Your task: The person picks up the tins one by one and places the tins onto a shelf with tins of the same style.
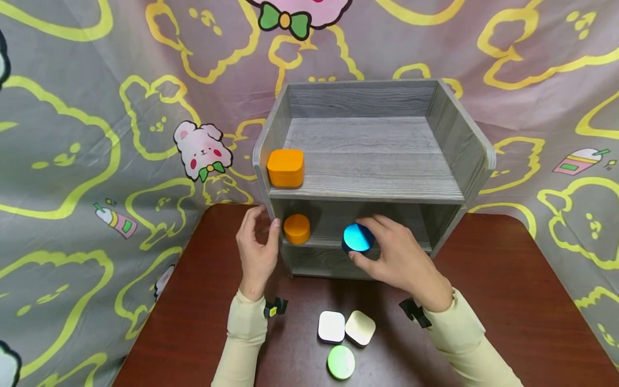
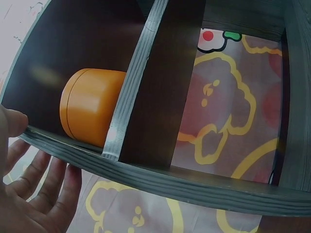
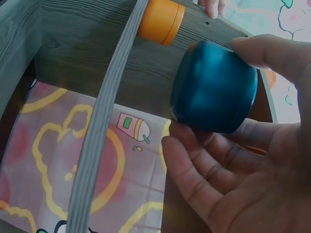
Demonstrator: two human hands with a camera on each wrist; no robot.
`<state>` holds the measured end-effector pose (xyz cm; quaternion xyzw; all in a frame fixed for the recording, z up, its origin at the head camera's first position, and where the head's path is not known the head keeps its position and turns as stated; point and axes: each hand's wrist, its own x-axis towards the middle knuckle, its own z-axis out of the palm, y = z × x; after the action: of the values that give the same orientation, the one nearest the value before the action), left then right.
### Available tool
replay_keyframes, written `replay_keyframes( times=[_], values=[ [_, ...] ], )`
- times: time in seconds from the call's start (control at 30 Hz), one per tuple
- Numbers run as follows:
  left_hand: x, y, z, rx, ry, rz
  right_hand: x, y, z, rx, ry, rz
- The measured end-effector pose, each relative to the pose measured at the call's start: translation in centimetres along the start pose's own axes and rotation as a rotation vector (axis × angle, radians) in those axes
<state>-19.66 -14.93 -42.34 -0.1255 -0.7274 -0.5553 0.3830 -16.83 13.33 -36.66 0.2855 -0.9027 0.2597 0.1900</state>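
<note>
My right hand [image 1: 396, 250] holds a shiny blue round tin [image 1: 358, 237] between thumb and fingers, in front of the lower compartment of the grey wooden shelf [image 1: 372, 161]. Seen from the right wrist, the blue tin [image 3: 214, 87] has rounded edges, and the thumb lies across its upper side. My left hand [image 1: 258, 250] grips the shelf's left side panel, thumb on the inner side and fingers outside, as the left wrist view shows. Beside that thumb an orange round tin [image 1: 297, 229] stands at the left of the lower compartment. An orange squarish tin [image 1: 286, 169] sits above on the upper level's left corner.
On the brown table [image 1: 498, 279] in front of the shelf lie a white square tin [image 1: 331, 327], a cream square tin [image 1: 360, 328] and a green round tin [image 1: 341, 362]. A patterned cloth [image 1: 145, 134] hangs behind and at both sides.
</note>
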Motion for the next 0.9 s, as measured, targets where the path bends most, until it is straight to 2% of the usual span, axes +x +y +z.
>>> replay_keyframes(
  times=[0.33,0.67,0.9],
  values=[
    [0.0,-0.2,0.0,-0.007,-0.002,0.006,1.8,-0.2,0.3,-0.033,-0.017,0.045],
    [0.4,-0.2,0.1,-0.019,0.005,0.024,3.4,0.0,-0.5,-0.072,-0.160,0.132],
    [0.1,-0.3,0.0,-0.016,-0.003,0.013,4.1,0.3,-0.8,-0.085,-0.264,0.179]
  ],
)
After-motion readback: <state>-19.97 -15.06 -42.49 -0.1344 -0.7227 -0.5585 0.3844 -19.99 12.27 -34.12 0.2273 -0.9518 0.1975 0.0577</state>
